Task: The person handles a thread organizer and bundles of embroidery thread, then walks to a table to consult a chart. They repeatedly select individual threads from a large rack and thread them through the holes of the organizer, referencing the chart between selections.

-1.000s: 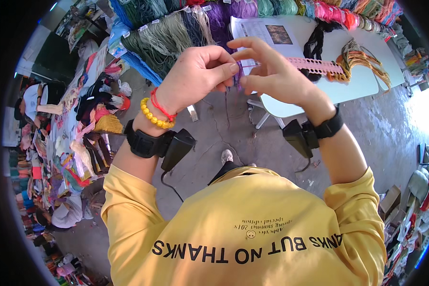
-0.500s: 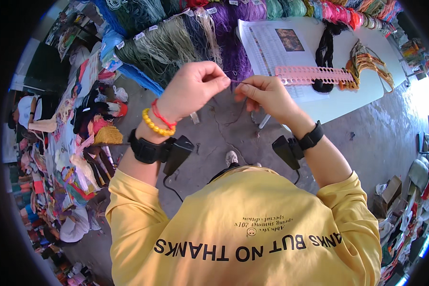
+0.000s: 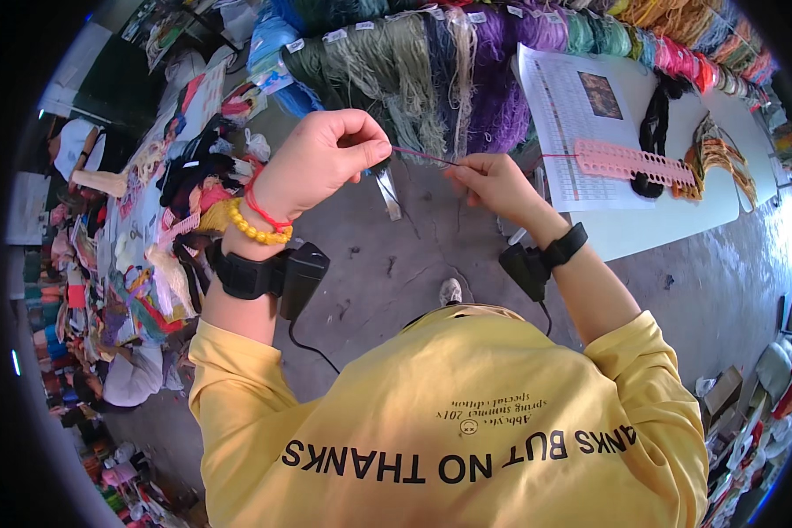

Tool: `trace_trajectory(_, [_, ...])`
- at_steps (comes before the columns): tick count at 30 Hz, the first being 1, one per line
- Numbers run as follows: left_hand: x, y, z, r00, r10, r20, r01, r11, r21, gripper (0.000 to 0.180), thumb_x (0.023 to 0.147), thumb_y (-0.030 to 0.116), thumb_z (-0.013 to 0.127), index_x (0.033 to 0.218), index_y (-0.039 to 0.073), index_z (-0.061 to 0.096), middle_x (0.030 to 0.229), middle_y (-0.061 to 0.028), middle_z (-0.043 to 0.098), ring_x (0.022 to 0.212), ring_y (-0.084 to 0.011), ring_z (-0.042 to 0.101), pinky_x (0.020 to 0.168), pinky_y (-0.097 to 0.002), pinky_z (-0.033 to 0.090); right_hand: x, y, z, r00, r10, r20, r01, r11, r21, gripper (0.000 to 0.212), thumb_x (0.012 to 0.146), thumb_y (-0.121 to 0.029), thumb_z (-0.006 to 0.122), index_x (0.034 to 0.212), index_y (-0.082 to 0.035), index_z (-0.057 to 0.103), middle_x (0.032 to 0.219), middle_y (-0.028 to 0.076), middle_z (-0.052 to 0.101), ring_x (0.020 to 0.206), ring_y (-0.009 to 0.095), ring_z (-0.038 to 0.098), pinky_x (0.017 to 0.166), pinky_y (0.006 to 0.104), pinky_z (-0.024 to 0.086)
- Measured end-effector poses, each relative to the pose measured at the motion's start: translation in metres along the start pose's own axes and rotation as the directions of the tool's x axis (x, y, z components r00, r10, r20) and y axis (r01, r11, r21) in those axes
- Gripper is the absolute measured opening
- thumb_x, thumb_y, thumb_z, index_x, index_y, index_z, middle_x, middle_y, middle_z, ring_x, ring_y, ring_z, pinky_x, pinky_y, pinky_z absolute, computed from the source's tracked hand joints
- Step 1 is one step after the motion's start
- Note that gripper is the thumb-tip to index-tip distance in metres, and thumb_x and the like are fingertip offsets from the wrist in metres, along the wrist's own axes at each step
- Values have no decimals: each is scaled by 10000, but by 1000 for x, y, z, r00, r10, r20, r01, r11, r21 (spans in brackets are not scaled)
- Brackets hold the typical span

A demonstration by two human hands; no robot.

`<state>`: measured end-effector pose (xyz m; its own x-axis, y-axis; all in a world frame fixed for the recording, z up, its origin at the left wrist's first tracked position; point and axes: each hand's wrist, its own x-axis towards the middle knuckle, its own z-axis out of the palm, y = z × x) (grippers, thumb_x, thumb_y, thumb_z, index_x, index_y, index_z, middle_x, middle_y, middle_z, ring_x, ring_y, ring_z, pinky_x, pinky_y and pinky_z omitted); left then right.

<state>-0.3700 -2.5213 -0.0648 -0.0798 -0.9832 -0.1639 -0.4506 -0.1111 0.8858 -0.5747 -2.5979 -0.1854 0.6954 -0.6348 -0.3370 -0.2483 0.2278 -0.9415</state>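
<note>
A short length of purple thread (image 3: 424, 157) stretches taut between my two hands, out over the floor. My left hand (image 3: 330, 158), with a red cord and yellow beads at its wrist, pinches one end between thumb and forefinger. The other end sits in the pinch of my right hand (image 3: 506, 189), its remaining fingers curled under. Right of that hand, a pink perforated strip (image 3: 625, 161) lies on a printed sheet (image 3: 559, 114). Black thread (image 3: 654, 123) and orange-brown threads (image 3: 722, 163) hang from holes in the strip. A thin pink thread reaches from its left end.
The white table (image 3: 629, 233) carries the sheet and strip. Hanks of coloured yarn (image 3: 502, 79) hang along the far side. Piled yarn and cloth (image 3: 141, 264) cover a surface on the left. A cardboard box (image 3: 726, 392) and bags stand at the right.
My hands have drawn apart, and a longer stretch of purple thread shows between them. The view has turned left, so the table and yarn appear farther right.
</note>
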Motion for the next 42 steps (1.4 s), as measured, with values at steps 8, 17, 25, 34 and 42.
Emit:
trace_trajectory(8, [5,-35,65,987,156,-36,-154,987,53,112,738,116,580,733,6,556,679,-115,572,574,-219,545,533,-292,423,-27,-26,47,908,-389,156,316,881,353,661,715,5,543,1282,-49,209,936,102,500,712,100,531,615,238,451])
trace_trajectory(17, [31,-33,136,987,92,128,-48,948,-314,166,779,165,590,737,10,547,613,45,478,568,-34,440,488,-208,361,-102,-8,-8,822,-470,-321,315,846,-431,150,748,-96,597,880,-26,583,748,74,542,609,141,547,548,241,437])
trace_trajectory(25, [65,-1,208,909,18,416,241,793,-560,148,813,175,551,829,28,553,645,31,490,527,-20,407,460,-159,319,-163,23,-82,805,-321,-499,137,919,-369,77,727,-50,579,783,3,575,688,65,539,594,98,495,555,234,415])
trace_trajectory(34, [106,4,222,928,-266,260,369,569,-735,302,826,196,526,1071,24,482,848,-47,571,653,-80,549,570,-189,418,-160,-31,-209,608,-465,-643,150,863,-483,116,784,-112,545,820,-6,576,690,13,552,653,59,504,588,190,403])
trace_trajectory(42, [117,7,244,918,-372,137,311,462,-831,222,817,186,527,976,33,518,801,-46,585,631,-95,560,527,-198,422,-55,30,-218,813,-397,-426,139,842,-521,167,737,-144,549,813,5,565,746,105,572,644,169,550,597,277,435])
